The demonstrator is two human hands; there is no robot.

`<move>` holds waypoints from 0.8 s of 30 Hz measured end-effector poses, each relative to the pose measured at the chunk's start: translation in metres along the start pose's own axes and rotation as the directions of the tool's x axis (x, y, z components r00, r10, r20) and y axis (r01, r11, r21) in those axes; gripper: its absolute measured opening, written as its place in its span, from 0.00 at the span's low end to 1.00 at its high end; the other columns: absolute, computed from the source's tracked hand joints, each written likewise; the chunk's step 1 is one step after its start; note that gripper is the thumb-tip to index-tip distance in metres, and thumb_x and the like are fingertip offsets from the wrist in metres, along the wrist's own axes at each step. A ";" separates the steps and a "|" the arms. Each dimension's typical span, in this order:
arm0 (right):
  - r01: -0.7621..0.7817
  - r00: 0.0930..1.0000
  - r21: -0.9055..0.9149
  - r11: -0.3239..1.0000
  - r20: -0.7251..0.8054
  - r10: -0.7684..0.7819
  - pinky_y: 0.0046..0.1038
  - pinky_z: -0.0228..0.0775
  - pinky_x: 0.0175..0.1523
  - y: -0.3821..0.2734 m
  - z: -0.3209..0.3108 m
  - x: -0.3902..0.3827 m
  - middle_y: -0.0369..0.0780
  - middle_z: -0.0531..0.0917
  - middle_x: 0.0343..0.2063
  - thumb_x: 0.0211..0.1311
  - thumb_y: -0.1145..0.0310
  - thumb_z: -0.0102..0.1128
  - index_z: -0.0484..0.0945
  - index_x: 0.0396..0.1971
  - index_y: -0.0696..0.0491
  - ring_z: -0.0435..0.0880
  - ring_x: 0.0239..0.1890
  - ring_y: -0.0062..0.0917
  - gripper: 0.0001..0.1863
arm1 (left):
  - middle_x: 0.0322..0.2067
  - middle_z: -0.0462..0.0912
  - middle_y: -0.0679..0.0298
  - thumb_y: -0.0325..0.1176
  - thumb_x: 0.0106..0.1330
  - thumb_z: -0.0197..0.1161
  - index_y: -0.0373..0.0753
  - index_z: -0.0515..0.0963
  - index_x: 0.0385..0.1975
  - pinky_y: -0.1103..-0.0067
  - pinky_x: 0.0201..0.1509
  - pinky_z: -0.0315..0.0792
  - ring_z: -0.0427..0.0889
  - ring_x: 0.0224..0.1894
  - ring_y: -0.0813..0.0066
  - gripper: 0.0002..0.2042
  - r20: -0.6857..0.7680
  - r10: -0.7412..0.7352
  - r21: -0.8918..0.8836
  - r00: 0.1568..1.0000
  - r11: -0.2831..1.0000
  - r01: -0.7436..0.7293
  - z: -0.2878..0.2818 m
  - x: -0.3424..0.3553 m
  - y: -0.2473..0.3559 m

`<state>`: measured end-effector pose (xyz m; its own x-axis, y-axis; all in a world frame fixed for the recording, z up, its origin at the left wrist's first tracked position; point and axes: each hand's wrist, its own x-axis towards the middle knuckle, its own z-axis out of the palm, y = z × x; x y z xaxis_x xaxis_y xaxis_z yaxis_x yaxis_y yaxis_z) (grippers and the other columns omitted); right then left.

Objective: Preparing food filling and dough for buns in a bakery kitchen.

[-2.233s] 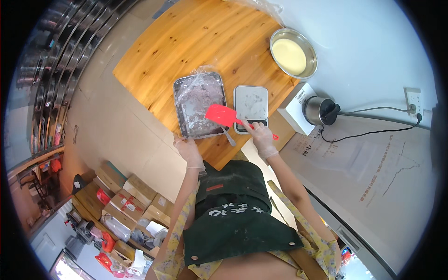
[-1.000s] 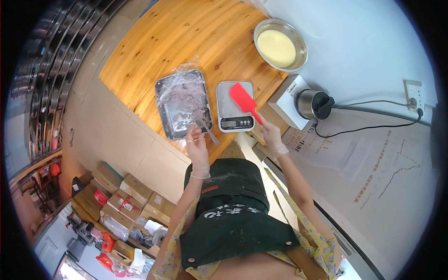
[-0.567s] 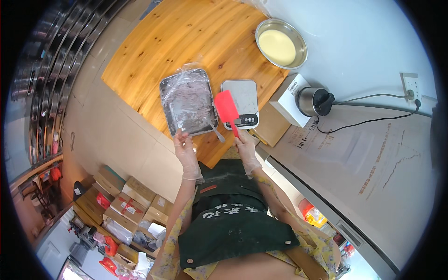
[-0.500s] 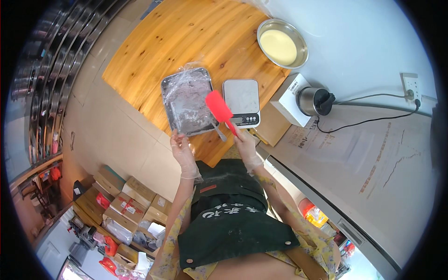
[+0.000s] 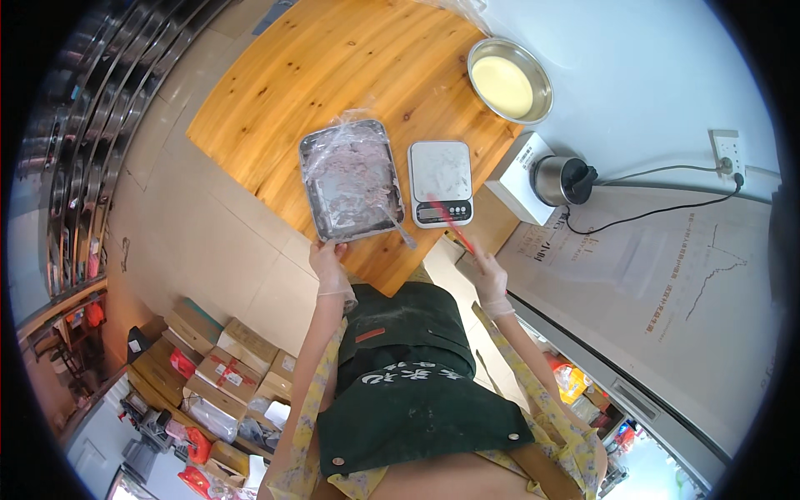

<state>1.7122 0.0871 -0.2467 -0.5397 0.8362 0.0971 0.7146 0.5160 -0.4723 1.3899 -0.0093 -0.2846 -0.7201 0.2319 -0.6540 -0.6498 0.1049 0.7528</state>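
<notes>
Your left hand (image 5: 327,263) pinches the tray (image 5: 340,220) at its near corner, your right hand (image 5: 491,280) grips the red spatula (image 5: 456,225); purplish residue (image 5: 357,167) remains inside.

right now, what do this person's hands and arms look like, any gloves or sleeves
The left hand and right hand wear thin, see-through gloves with wrinkled cuffs at the wrists. The forearms show no sleeves; yellow patterned fabric lies alongside them.

A dark green, metal-studded apron (image 5: 421,429) is overlying yellow floral clothing (image 5: 581,454). Transparent gloves (image 5: 337,289) are covering both hands (image 5: 327,263) (image 5: 490,280).
</notes>
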 end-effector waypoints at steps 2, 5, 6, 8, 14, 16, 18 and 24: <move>-0.352 0.924 0.284 0.892 -0.048 0.380 0.31 0.72 0.31 -0.009 -0.010 0.012 0.44 0.78 0.23 0.52 0.79 0.52 0.70 0.57 0.42 0.79 0.23 0.32 0.29 | 0.31 0.77 0.61 0.21 0.58 0.55 0.31 0.70 0.44 0.83 0.32 0.75 0.77 0.26 0.76 0.14 0.054 0.057 0.049 0.997 0.997 -0.060 -0.004 0.017 0.014; -0.508 0.846 0.328 0.796 0.020 0.532 0.23 0.69 0.34 -0.005 -0.019 0.040 0.42 0.77 0.21 0.58 0.79 0.50 0.68 0.59 0.43 0.74 0.24 0.20 0.27 | 0.29 0.77 0.62 0.20 0.58 0.54 0.31 0.70 0.45 0.83 0.32 0.75 0.77 0.25 0.76 0.14 0.113 0.124 0.094 0.986 0.986 -0.135 -0.003 0.045 0.052; -0.513 0.842 0.316 0.798 0.005 0.539 0.23 0.70 0.34 -0.003 -0.020 0.044 0.43 0.77 0.22 0.58 0.78 0.50 0.68 0.59 0.43 0.75 0.24 0.21 0.27 | 0.29 0.77 0.62 0.20 0.57 0.54 0.32 0.71 0.45 0.83 0.31 0.75 0.76 0.24 0.76 0.14 0.113 0.138 0.093 0.984 0.984 -0.149 0.000 0.048 0.061; -0.444 0.885 0.317 0.838 0.007 0.466 0.24 0.70 0.35 -0.012 -0.021 0.047 0.43 0.79 0.24 0.58 0.78 0.51 0.69 0.58 0.44 0.75 0.24 0.21 0.26 | 0.30 0.78 0.61 0.21 0.58 0.55 0.32 0.71 0.46 0.81 0.33 0.75 0.77 0.26 0.73 0.15 0.069 0.118 0.157 0.991 0.979 -0.128 -0.005 0.054 0.063; -0.592 0.786 0.521 0.615 0.207 0.582 0.18 0.67 0.27 -0.046 -0.018 0.013 0.34 0.76 0.22 0.61 0.77 0.50 0.69 0.58 0.46 0.70 0.20 0.13 0.24 | 0.42 0.74 0.51 0.27 0.59 0.58 0.30 0.70 0.48 0.68 0.52 0.70 0.74 0.46 0.52 0.17 0.809 0.507 0.334 0.298 0.021 -0.942 0.070 -0.052 0.055; -0.591 0.772 0.576 0.565 0.201 0.603 0.14 0.61 0.24 -0.051 -0.022 0.004 0.31 0.73 0.20 0.62 0.78 0.49 0.69 0.59 0.45 0.66 0.18 0.10 0.24 | 0.38 0.75 0.51 0.26 0.60 0.56 0.30 0.73 0.43 0.68 0.45 0.73 0.77 0.41 0.54 0.12 0.870 0.406 0.352 0.278 -0.119 -0.928 0.097 -0.056 0.013; -0.632 0.728 0.599 0.491 0.243 0.641 0.15 0.61 0.23 -0.048 -0.030 -0.002 0.31 0.74 0.20 0.62 0.78 0.48 0.68 0.59 0.46 0.66 0.17 0.10 0.25 | 0.37 0.74 0.51 0.25 0.59 0.54 0.31 0.73 0.38 0.67 0.43 0.74 0.77 0.40 0.54 0.09 0.871 0.303 0.455 0.387 -0.200 -0.868 0.115 -0.041 -0.018; -0.586 0.757 0.626 0.515 0.195 0.624 0.13 0.60 0.24 -0.023 -0.051 0.002 0.31 0.74 0.21 0.61 0.79 0.48 0.67 0.60 0.47 0.65 0.18 0.09 0.25 | 0.31 0.74 0.52 0.24 0.57 0.51 0.35 0.75 0.28 0.67 0.36 0.75 0.78 0.35 0.54 0.05 0.830 0.272 0.538 0.486 -0.164 -0.827 0.134 -0.031 -0.028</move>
<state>1.7172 0.0858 -0.1910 -0.0487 0.9187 -0.3918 0.4052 -0.3404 -0.8485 1.4632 0.1106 -0.2758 -0.3252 0.9443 -0.0505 0.8330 0.3114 0.4573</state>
